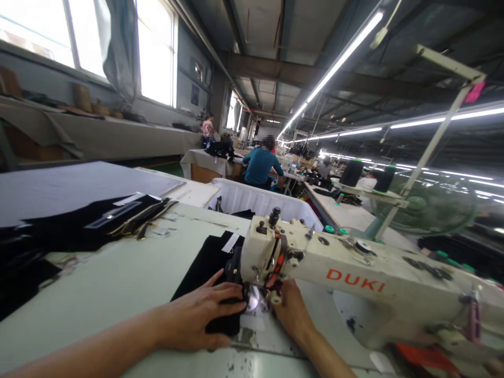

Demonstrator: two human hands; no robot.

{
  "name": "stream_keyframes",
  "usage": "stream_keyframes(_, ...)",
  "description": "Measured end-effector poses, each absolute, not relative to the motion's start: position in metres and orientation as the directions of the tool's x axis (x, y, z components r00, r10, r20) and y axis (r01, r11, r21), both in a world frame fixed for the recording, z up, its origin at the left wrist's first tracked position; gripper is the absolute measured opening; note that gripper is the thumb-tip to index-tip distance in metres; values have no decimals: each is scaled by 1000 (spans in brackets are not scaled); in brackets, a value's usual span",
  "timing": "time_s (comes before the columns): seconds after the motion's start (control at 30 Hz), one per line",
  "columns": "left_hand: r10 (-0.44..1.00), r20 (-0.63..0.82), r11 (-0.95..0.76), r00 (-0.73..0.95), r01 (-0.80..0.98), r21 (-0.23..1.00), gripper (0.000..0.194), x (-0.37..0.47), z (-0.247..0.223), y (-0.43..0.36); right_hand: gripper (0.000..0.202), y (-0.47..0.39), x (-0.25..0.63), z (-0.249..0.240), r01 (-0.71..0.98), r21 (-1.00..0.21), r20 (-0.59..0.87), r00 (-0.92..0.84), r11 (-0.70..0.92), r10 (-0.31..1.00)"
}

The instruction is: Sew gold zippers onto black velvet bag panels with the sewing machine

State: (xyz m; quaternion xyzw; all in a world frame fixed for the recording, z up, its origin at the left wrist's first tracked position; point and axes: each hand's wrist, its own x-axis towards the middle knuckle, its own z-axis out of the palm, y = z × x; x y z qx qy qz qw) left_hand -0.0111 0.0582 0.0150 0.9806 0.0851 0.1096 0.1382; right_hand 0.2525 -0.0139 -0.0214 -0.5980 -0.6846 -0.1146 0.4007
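The left hand (pixel 205 312) lies spread on black cloth (pixel 200 262); the sewing machine (pixel 354 273) hides the right hand's (pixel 294 312) fingertips, grip unclear. Dark pieces (pixel 114 218) lie left of both, a white bin (pixel 271 198) beyond.

And here's your table (pixel 118 289), pale green, chipped and scuffed along the edge nearest you. On your right it carries the cream sewing machine (pixel 350 268), red DUKI lettering along its arm. Right there, partly tucked beside the machine's head, your black cloth piece (pixel 199 265) lies flat on the tabletop, a white strip (pixel 230 242) near its far end. Over to your left, a layered pile of black pieces (pixel 92 231), brassy zips along one end, and nearer you, at the left edge, more dark cloth (pixel 23 283).
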Motion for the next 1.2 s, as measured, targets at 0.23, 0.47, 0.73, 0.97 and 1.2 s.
stream_keyframes(0.23, 157, 226, -957, 961, 92, 275, 52, -3, 0, 58, 21, -54, 239, -21, 872, -109, 585, -332, 478, 740)
stream_keyframes(0.47, 129, 254, -966, 959, 64, 249, 51, -5, -2, 64, 33, -45, 234, -36, 864, -109, 529, -368, 491, 765)
stream_keyframes(0.73, 145, 295, -962, 945, 65, 266, 53, -4, -2, 74, 40, -44, 234, -41, 904, -105, 472, -322, 414, 821)
stream_keyframes(0.97, 167, 261, -950, 951, 85, 300, 51, -3, -1, 77, 41, -46, 233, -40, 909, -143, 455, -291, 392, 842)
stream_keyframes(1.2, 185, 283, -920, 941, 65, 385, 51, -2, 1, 76, 35, -45, 234, -38, 917, -119, 448, -293, 381, 845)
